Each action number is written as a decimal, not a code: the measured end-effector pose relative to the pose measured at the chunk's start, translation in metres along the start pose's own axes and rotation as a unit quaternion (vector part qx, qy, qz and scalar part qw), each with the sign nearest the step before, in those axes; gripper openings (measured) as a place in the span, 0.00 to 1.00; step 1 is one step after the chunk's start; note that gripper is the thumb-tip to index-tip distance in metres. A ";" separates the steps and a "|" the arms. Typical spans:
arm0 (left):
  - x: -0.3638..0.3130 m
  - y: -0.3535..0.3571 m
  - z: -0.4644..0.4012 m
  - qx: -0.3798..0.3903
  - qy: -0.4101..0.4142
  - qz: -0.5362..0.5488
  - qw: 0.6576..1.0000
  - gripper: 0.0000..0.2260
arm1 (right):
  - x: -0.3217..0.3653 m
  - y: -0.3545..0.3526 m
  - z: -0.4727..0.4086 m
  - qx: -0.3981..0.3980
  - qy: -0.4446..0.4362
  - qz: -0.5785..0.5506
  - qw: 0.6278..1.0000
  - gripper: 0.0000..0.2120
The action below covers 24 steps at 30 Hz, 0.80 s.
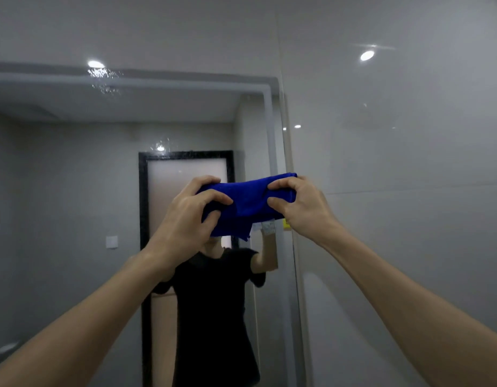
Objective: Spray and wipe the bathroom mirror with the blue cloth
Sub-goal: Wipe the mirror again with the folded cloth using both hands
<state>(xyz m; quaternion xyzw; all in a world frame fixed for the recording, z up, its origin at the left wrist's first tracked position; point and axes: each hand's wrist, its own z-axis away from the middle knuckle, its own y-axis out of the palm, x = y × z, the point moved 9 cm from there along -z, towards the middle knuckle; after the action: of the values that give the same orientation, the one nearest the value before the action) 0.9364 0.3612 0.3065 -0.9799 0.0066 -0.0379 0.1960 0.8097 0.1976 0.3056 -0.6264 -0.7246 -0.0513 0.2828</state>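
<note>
The blue cloth is bunched into a folded band, held up at head height in front of the bathroom mirror. My left hand grips its left end and my right hand pinches its right end. Patches of spray droplets speckle the mirror near its top and around its middle. The mirror reflects a person in a black shirt and a dark-framed door. No spray bottle is in view.
The mirror's right edge meets a glossy grey tiled wall that runs along my right side. A white wall switch shows in the reflection at the left.
</note>
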 end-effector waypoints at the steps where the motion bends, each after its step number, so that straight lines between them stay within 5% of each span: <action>1: 0.001 0.001 -0.007 -0.008 0.006 -0.006 1.000 0.13 | 0.002 -0.001 -0.008 -0.011 -0.008 0.009 1.000 0.12; 6: 0.013 0.017 -0.031 -0.020 0.018 -0.035 0.999 0.12 | 0.007 0.005 -0.032 -0.052 -0.057 0.075 0.994 0.14; 9: 0.020 0.039 -0.032 0.034 0.030 -0.115 0.992 0.16 | 0.005 0.021 -0.034 -0.058 -0.092 0.185 0.977 0.14; 14: 0.010 0.046 -0.030 0.042 0.058 -0.358 0.931 0.24 | 0.019 0.033 -0.026 -0.114 -0.171 0.447 0.871 0.22; 17: 0.003 0.051 -0.027 0.027 0.078 -0.424 0.902 0.27 | 0.017 0.044 -0.021 -0.090 -0.232 0.428 0.869 0.28; 24: 0.010 0.064 -0.024 0.009 0.109 -0.333 0.937 0.37 | -0.015 0.055 -0.015 -0.072 -0.246 0.354 0.899 0.38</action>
<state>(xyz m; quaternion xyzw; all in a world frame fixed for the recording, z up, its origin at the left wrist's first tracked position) 0.9451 0.2922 0.3049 -0.9141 -0.2988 -0.2077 0.1791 0.8671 0.1896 0.2952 -0.8530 -0.4955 0.1563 0.0489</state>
